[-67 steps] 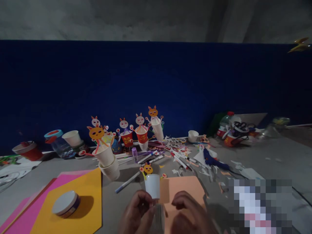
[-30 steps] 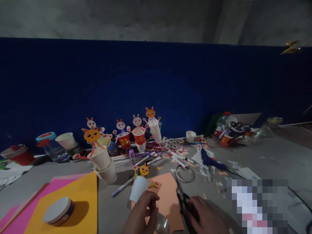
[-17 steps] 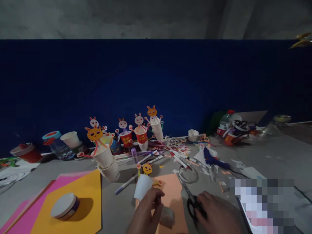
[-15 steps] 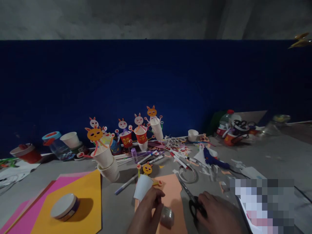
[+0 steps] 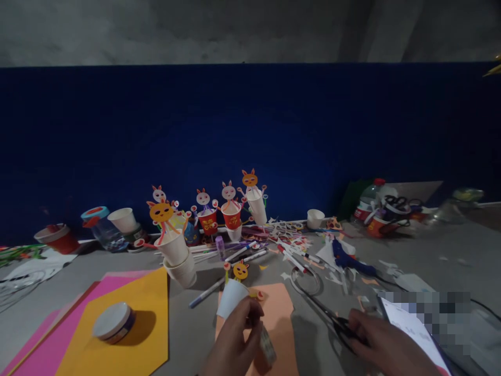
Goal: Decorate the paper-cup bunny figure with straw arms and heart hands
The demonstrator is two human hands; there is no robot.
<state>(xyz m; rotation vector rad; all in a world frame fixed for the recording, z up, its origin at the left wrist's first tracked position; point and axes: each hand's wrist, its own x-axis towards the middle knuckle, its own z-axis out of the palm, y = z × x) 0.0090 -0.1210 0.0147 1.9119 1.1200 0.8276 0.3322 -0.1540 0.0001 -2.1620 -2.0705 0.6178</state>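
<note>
A white paper cup (image 5: pixel 231 297) with a yellow cat face (image 5: pixel 240 270) and paper arms tilts over a peach sheet (image 5: pixel 279 313). My left hand (image 5: pixel 238 337) is closed at the near side of this cup; its grip is partly hidden. Just below the thumb is a roll of clear tape (image 5: pixel 267 347), blurred, and I cannot tell whether the fingers touch it. On the right, my right hand (image 5: pixel 378 339) grips the black handles of a pair of scissors (image 5: pixel 326 310), whose blades point away to the left.
Several cup figures (image 5: pixel 230 214) stand along the back. Markers (image 5: pixel 291 259), paper scraps and a tape ring (image 5: pixel 313 282) lie in the middle. A blue glue gun (image 5: pixel 346 258) is behind the scissors. A white-lidded tub (image 5: pixel 113 321) rests on yellow paper (image 5: pixel 154 318). A phone (image 5: pixel 415 329) lies at right.
My right hand has moved right with the scissors. My left hand stays by the cup, while the tape roll has turned beneath it. The whole view has shifted slightly.
</note>
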